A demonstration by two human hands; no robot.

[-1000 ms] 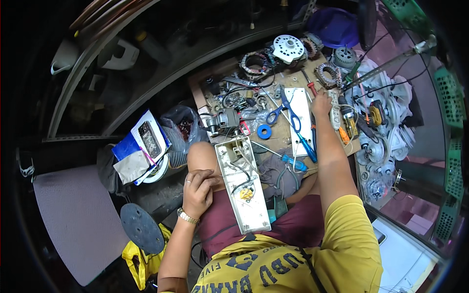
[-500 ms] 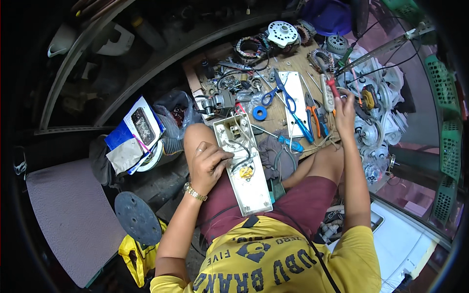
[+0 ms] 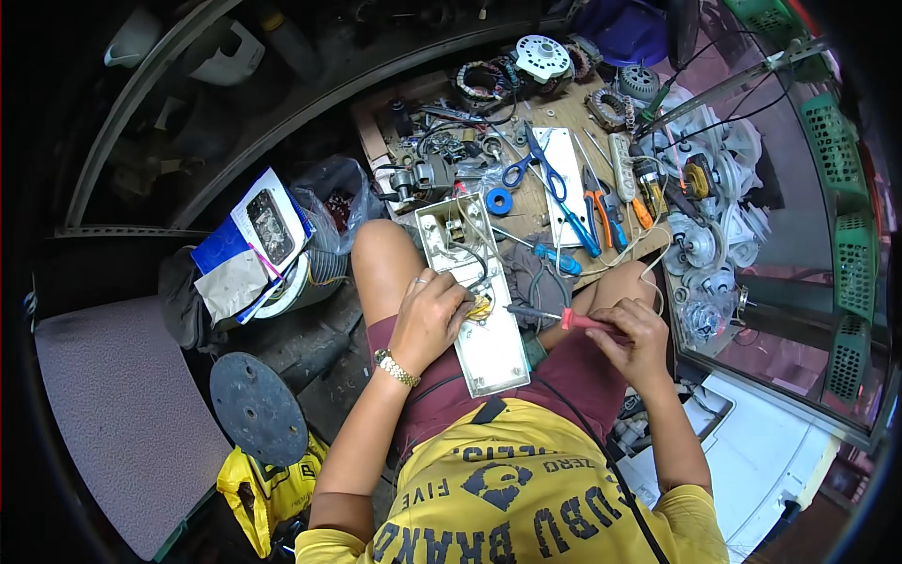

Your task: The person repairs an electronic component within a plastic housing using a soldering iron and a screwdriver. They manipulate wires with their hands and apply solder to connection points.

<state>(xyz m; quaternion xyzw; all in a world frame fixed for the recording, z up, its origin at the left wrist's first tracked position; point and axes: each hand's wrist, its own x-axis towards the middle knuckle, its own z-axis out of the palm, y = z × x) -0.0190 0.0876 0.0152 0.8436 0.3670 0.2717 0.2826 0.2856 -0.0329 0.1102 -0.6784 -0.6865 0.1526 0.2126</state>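
A long white plastic housing [image 3: 492,348] lies open across my lap, with wiring and a small yellow part [image 3: 477,308] inside. My left hand [image 3: 434,310] is closed at the housing's left side, fingertips by the yellow part; what they pinch is too small to make out. My right hand [image 3: 628,334] grips a red-handled tool [image 3: 581,321], its slim dark shaft pointing left, with the tip close to the yellow part. Just beyond lie a blue-handled screwdriver [image 3: 564,261] and a grey cloth [image 3: 517,258].
The cluttered workbench [image 3: 526,202] holds scissors [image 3: 515,172], pliers [image 3: 592,197], a power strip [image 3: 622,169] and motor parts. White plastic parts [image 3: 714,235] crowd the right, beside green baskets [image 3: 836,160]. A bag [image 3: 343,202], papers [image 3: 230,282] and a dark round plate [image 3: 258,409] are at left.
My right hand took the red-handled tool from the back right of the bench and brought it down to the housing. My left hand moved right, onto the housing beside the yellow part.
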